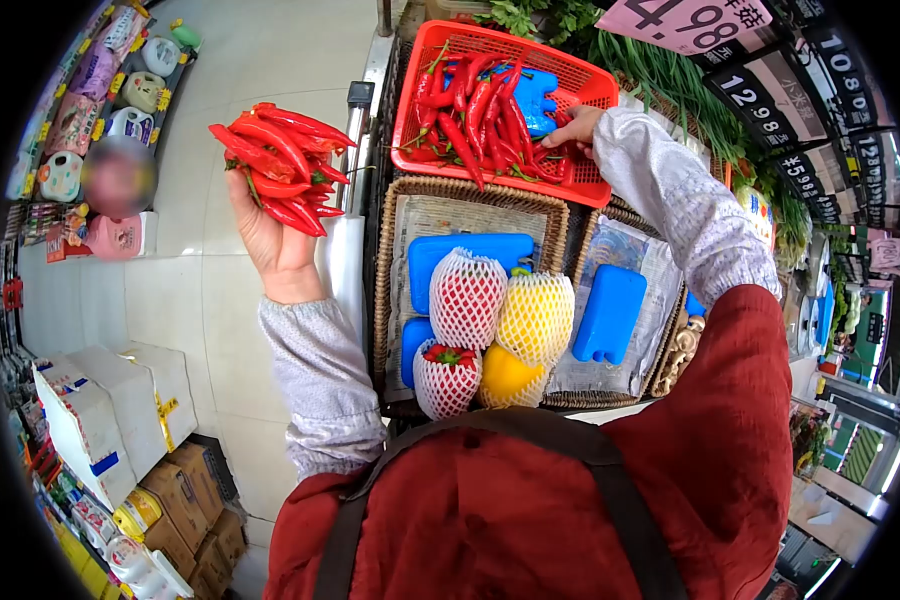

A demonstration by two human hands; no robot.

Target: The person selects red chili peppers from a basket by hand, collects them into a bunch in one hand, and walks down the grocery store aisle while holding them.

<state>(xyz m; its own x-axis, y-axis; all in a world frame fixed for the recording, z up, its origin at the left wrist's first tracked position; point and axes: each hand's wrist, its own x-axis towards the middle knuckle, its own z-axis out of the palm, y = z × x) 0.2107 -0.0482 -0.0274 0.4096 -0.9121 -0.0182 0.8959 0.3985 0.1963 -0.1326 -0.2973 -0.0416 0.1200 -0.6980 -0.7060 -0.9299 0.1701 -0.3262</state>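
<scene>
My left hand (282,258) is raised over the aisle floor, left of the display. Its fingers are closed round a bunch of long red chili peppers (285,160), stems poking out at several sides. My right hand (578,130) reaches into the right side of a red plastic basket (610,92), its fingers bent down onto the red chili peppers (485,112) there. Some fingertips are hidden, and the grip looks like a pinch on a pepper. A blue ice pack (537,98) shows among the peppers.
Nearer me, a wicker basket (380,270) bears bell peppers in foam nets (467,285) and blue packs. Beside it lies a blue ice pack (610,312) on newspaper. Greens (635,75) and price signs (685,22) are at upper right; boxes (120,420) stand at lower left.
</scene>
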